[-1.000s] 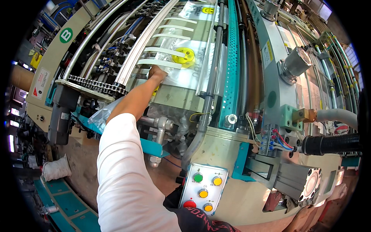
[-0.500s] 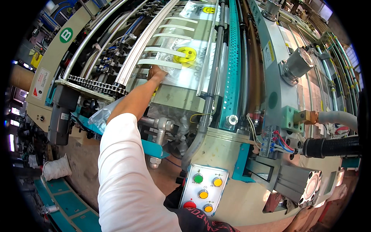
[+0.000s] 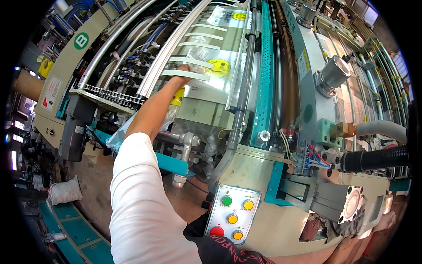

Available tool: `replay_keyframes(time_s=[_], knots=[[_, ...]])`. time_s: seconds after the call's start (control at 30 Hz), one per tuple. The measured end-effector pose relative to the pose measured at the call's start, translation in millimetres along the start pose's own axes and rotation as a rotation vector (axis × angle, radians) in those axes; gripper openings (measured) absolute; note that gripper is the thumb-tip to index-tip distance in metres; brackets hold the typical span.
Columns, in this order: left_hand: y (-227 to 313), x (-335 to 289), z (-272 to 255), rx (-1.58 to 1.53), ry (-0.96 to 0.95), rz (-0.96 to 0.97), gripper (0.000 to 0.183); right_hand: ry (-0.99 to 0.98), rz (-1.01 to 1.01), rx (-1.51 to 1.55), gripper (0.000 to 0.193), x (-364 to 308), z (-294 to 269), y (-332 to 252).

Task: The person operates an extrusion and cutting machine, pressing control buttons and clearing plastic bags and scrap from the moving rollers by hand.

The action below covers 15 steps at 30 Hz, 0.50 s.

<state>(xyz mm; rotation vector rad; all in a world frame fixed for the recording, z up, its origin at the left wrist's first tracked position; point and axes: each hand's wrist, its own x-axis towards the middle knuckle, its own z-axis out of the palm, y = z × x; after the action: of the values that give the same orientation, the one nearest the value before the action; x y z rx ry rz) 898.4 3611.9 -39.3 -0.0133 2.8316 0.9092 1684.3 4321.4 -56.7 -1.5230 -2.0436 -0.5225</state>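
My left arm, in a white sleeve, reaches forward over the bag machine. My left hand (image 3: pixel 182 75) is among the white strips (image 3: pixel 187 75), at the left edge of a clear plastic bag (image 3: pixel 224 81) printed with a yellow smiley face. Its fingers are mostly hidden by the strips and the hand itself. Below my wrist, part of another yellow print (image 3: pixel 177 97) shows on plastic hanging over the near edge. At the lower right, my right hand (image 3: pixel 345 246) rests against the machine's base, its fingers too unclear to read.
A control panel (image 3: pixel 232 215) with green, yellow and red buttons stands in front of me. A chain (image 3: pixel 112 97) and a long pale rail (image 3: pixel 171 48) run left of the strips. A perforated teal bar (image 3: pixel 265 75) lies right. Another smiley bag (image 3: pixel 231 16) sits farther back.
My left hand has moved slightly forward and right, in among the strips. The yellow print below my wrist shows more now. The view has shifted a little.
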Motion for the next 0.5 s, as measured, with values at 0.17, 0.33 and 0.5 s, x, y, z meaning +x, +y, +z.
replay_keyframes(time_s=[0.17, 0.33, 0.5], knots=[[3.8, -10.6, 0.9, -0.237, -0.059, 0.071, 0.05, 0.019, -0.007, 0.022, 0.027, 1.4, 1.5, 1.8], [23.1, -30.8, -3.5, 0.173, 0.013, 0.467, 0.041, 0.02, -0.017, 0.037, 0.026, 0.3, 4.0, 3.1], [41.6, -39.3, -8.2, 0.198, -0.064, 0.544, 0.029, 0.039, -0.016, 0.076, 0.026, -1.2, 2.3, 1.4]])
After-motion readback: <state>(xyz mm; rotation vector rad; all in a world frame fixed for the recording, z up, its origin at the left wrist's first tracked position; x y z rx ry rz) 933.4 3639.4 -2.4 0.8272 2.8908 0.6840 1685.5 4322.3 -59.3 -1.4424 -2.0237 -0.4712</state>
